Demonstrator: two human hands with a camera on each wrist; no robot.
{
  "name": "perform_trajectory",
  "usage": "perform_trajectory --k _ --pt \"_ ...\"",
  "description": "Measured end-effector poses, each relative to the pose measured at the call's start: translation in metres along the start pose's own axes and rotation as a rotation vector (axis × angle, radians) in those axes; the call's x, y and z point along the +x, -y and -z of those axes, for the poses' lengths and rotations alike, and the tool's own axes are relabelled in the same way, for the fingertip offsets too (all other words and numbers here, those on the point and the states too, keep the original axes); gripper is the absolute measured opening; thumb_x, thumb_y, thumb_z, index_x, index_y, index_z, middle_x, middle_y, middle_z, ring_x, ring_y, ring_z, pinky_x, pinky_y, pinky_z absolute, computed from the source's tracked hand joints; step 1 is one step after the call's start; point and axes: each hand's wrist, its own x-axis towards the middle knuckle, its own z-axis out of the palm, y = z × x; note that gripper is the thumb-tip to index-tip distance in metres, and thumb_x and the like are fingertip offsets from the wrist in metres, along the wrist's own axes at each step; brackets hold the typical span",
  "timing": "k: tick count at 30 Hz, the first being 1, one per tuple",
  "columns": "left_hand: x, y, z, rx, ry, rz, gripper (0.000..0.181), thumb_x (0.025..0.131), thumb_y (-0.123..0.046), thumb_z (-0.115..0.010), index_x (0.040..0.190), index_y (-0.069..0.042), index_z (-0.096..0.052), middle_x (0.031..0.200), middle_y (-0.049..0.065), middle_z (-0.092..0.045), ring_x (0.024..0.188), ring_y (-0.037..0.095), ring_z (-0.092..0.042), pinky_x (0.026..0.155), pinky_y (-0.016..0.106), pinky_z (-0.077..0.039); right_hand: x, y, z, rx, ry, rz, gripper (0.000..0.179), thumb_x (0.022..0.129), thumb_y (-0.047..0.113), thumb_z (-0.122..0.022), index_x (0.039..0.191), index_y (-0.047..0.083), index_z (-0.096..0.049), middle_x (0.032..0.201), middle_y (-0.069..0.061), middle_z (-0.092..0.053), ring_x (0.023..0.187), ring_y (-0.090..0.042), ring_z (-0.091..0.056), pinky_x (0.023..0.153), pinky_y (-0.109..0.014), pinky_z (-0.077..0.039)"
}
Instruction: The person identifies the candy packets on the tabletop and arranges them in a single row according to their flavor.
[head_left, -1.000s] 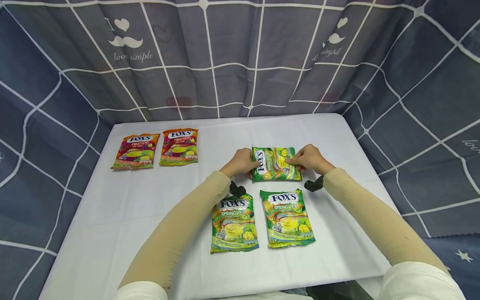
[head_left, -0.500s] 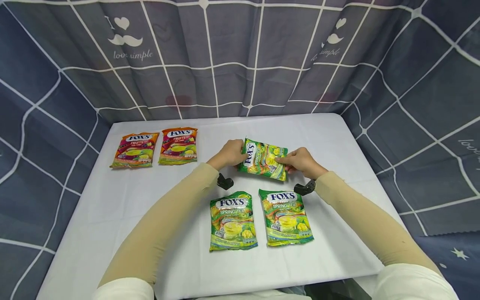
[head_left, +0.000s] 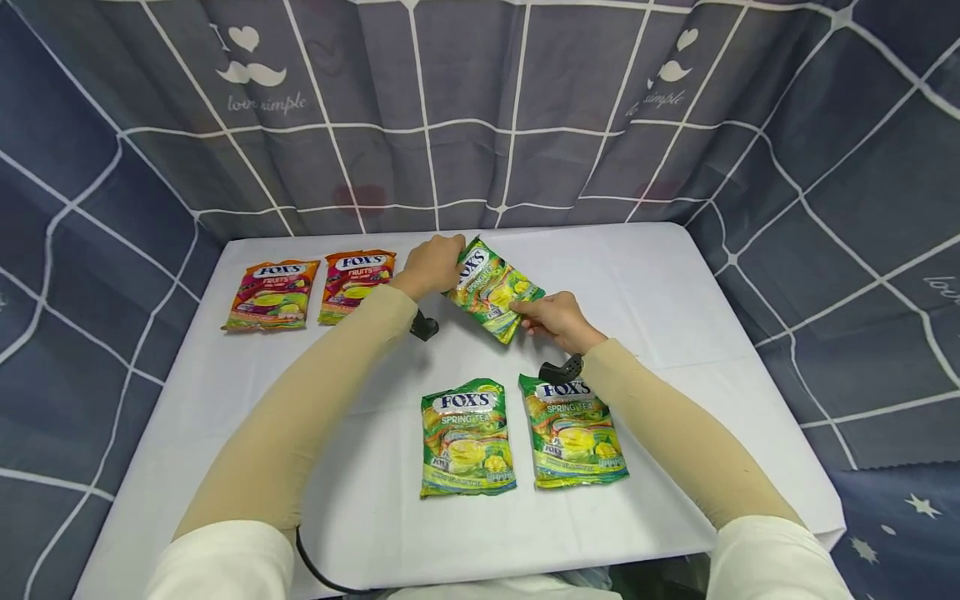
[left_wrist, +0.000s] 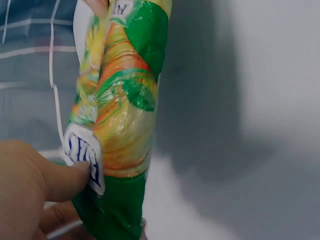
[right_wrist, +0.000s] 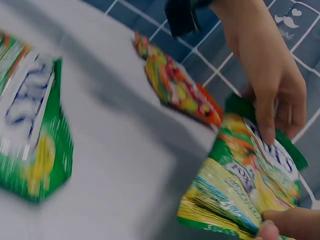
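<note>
Green Fox's candy bag [left_wrist: 127, 115], left wrist view: the left hand [left_wrist: 30, 187] is clamping its logo end, thumb pressing; slick wrapper could be slipping if that pressure eases.
Bottom end [right_wrist: 215, 217], right wrist view: the right hand [right_wrist: 297, 225] is pinching it; uneven pulling might be twisting the bag.
White table [head_left: 645, 283], head view: the bag is angling over its far half, right of the Fox's Fruits bags [head_left: 273, 296].
Left sleeve [head_left: 337, 358], head view: it is overlapping one Fruits bag; dipping could be nudging that askew.
Change, head view: compared with half a second ago, the bag is sitting farther away, more leftward, tilting more steeply.
</note>
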Motion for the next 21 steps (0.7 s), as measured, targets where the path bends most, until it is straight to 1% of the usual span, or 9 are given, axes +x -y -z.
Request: perform_trajectory --k 5,8,11,15,17,19,21 --pt "0.015 0.019 0.007 0.077 -0.023 -0.019 0.017 0.096 -0.016 -0.062 0.111 -0.01 -0.057 0.102 0.011 -0.063 0.09 0.029 -0.061 0.074 0.048 -0.051 0.004 0.002 -0.031 0.195 -0.036 -0.043 0.035 0.085 0.016 -0.081 0.109 -0.004 -0.067 0.08 -0.008 -0.07 0.059 -0.01 -0.063 0.06 -0.025 -0.056" --pt "0.023 0.027 0.008 0.102 -0.017 -0.043 0.022 0.095 -0.014 -0.062 0.116 -0.01 -0.058 0.106 0.013 -0.063 0.093 0.033 -0.062 0.075 0.05 -0.052 0.005 0.0 -0.049 0.3 -0.077 -0.079 0.036 0.084 0.015 -0.082 0.111 -0.003 -0.066 0.078 -0.007 -0.07 0.058 -0.009 -0.063 0.053 -0.022 -0.052" --pt "0.03 0.034 0.007 0.107 -0.008 -0.053 0.028 0.094 -0.011 -0.063 0.121 -0.012 -0.059 0.108 0.013 -0.064 0.089 0.033 -0.062 0.072 0.049 -0.052 0.006 -0.003 -0.066 0.378 -0.109 -0.103 0.038 0.084 0.015 -0.082 0.112 -0.003 -0.064 0.073 -0.006 -0.069 0.056 -0.009 -0.063 0.05 -0.022 -0.05" --pt "0.035 0.046 0.005 0.1 0.006 -0.042 0.032 0.095 -0.009 -0.061 0.127 -0.014 -0.06 0.11 0.012 -0.064 0.082 0.03 -0.062 0.067 0.046 -0.051 0.007 -0.004 -0.087 0.454 -0.114 -0.113 0.04 0.085 0.015 -0.081 0.114 -0.003 -0.06 0.071 -0.005 -0.068 0.054 -0.008 -0.063 0.05 -0.021 -0.05" --pt "0.037 0.052 0.004 0.102 0.007 -0.042 0.032 0.096 -0.009 -0.062 0.127 -0.014 -0.061 0.112 0.012 -0.065 0.085 0.031 -0.062 0.069 0.047 -0.051 0.008 -0.004 -0.097 0.486 -0.111 -0.11 0.04 0.085 0.015 -0.08 0.114 -0.003 -0.059 0.073 -0.005 -0.069 0.055 -0.008 -0.063 0.05 -0.021 -0.05" --pt "0.039 0.057 0.004 0.106 0.006 -0.044 0.031 0.096 -0.009 -0.062 0.127 -0.014 -0.062 0.115 0.013 -0.065 0.09 0.033 -0.063 0.073 0.049 -0.052 0.011 -0.004 -0.106 0.52 -0.112 -0.109 0.038 0.086 0.014 -0.08 0.113 -0.002 -0.06 0.076 -0.006 -0.069 0.056 -0.009 -0.065 0.05 -0.021 -0.05" --pt "0.041 0.061 0.004 0.11 0.001 -0.052 0.03 0.096 -0.009 -0.063 0.126 -0.012 -0.063 0.118 0.015 -0.065 0.098 0.034 -0.063 0.078 0.051 -0.052 0.012 -0.005 -0.116 0.548 -0.13 -0.105 0.032 0.086 0.012 -0.079 0.11 -0.001 -0.062 0.079 -0.008 -0.07 0.058 -0.01 -0.067 0.051 -0.022 -0.051"
